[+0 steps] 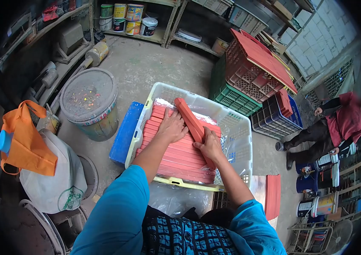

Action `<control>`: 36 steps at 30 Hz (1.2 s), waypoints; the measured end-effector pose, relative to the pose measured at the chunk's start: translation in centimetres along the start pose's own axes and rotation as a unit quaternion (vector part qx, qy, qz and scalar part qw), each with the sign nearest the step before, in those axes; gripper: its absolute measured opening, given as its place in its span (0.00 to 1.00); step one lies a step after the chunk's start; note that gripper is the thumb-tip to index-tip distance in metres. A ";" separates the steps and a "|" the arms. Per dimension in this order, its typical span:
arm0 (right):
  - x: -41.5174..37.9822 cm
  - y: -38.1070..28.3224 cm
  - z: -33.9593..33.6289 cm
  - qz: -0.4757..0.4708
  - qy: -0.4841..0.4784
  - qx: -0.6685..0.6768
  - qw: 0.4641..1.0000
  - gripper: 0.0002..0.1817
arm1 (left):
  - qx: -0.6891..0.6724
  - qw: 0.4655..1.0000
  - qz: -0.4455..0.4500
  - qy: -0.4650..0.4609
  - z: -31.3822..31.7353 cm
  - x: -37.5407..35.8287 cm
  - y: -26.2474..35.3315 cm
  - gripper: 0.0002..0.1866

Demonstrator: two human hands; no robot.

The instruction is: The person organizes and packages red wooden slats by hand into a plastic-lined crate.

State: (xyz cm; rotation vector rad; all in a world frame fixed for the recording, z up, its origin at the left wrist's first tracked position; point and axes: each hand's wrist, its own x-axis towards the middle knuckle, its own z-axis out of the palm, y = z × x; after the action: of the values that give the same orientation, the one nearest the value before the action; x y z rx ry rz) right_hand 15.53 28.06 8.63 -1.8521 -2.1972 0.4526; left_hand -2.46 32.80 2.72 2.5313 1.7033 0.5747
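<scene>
A white plastic crate [245, 127] in front of me holds a stack of red bars [180, 157], laid side by side in rows, with clear plastic wrap around them. Across the top of the stack lies a thicker red bar [191, 120] at a slant, seemingly a couple of pieces together. My right hand [209, 146] grips its lower half, thumb on the near side. Fingers spread, my left hand [173, 127] rests flat on the stack, its fingertips close to the slanted bar's upper part.
A blue crate [126, 131] adjoins the white one on the left. Farther left stand a lidded drum [90, 97] and an orange bag [31, 142]. Stacked crates [236, 91] rise at back right. At right stands a person [342, 121] near several paint buckets [307, 180].
</scene>
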 end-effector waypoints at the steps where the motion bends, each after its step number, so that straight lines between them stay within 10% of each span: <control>1: -0.1 -0.2 -0.1 -0.010 0.019 -0.002 1.000 0.38 | 0.005 1.000 -0.001 -0.009 -0.1 0.0 -0.1 0.30; 8: 0.2 -0.7 -2.0 -0.014 0.067 -0.020 0.997 0.24 | 0.004 1.000 0.001 -0.014 0.2 0.0 -0.1 0.30; 21: 1.6 -0.7 1.7 -0.085 0.105 -0.083 0.987 0.31 | 0.007 0.998 -0.003 -0.055 -0.7 0.0 0.0 0.29; 26: 2.4 0.1 -0.2 0.039 -0.048 0.129 0.990 0.48 | 0.003 0.996 0.000 -0.090 -1.6 0.0 0.1 0.29; 36: 1.1 -1.7 -0.1 0.031 -0.035 0.079 0.996 0.44 | -0.009 0.998 -0.009 -0.067 -1.1 0.0 0.0 0.29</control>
State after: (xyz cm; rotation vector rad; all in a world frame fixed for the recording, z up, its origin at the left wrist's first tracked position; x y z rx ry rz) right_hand 13.82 28.86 9.39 -1.8494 -2.0860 0.6924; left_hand -2.80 32.67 3.72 2.4765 1.6664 0.4061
